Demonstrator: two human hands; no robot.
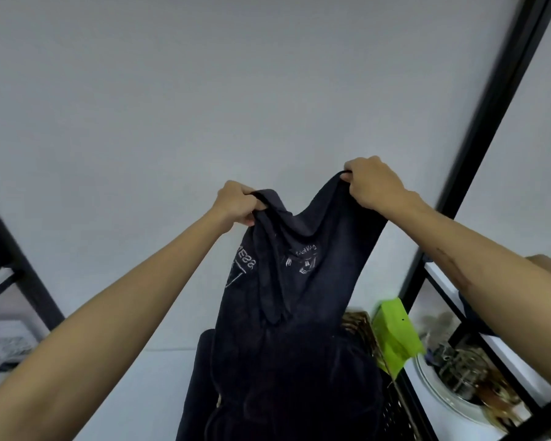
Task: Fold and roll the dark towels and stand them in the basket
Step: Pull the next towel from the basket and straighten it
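Dark towel (299, 297) hanging up high, bunched at two top corners, pale print showing; woven basket (360, 329) right behind, mostly hidden.

Bkgd: plain white wall (204, 90); black metal post (490, 122) running diagonally up R side; black shelf frame (10, 249) at L edge w/ blurred printed item (4, 342) behind it; bright green object (395, 335) lower R, blurred; white plate (433, 386) w/ dried plant matter (465, 367) on R shelf; white shelf board (442, 275) above it.
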